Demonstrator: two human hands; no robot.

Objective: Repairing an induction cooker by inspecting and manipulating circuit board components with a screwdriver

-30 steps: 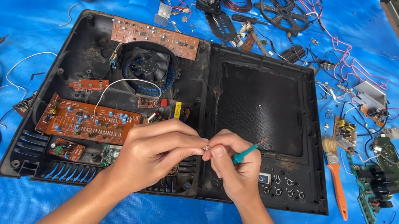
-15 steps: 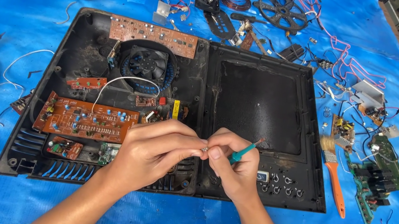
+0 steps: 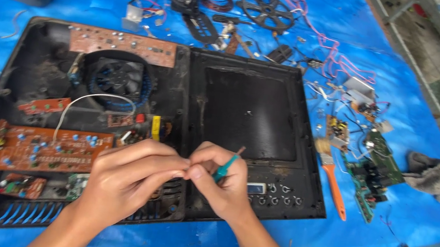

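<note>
Right grip closes on a green-handled tool, tip slanting up-right; left grip pinches something too small to tell.

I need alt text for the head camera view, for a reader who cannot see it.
Two bare hands, left and right, meet fingertip to fingertip over an opened black appliance case on a blue tarp; the right holds a small green-handled tool. Brown circuit boards and a fan lie inside, loose parts and an orange brush beside.

Casing: matt black plastic, dusty. Circuit board: orange, matt. Bench cover: glossy blue plastic sheet. Brush, three o'clock: smooth orange plastic handle. Rag: rough grey cloth.
</note>
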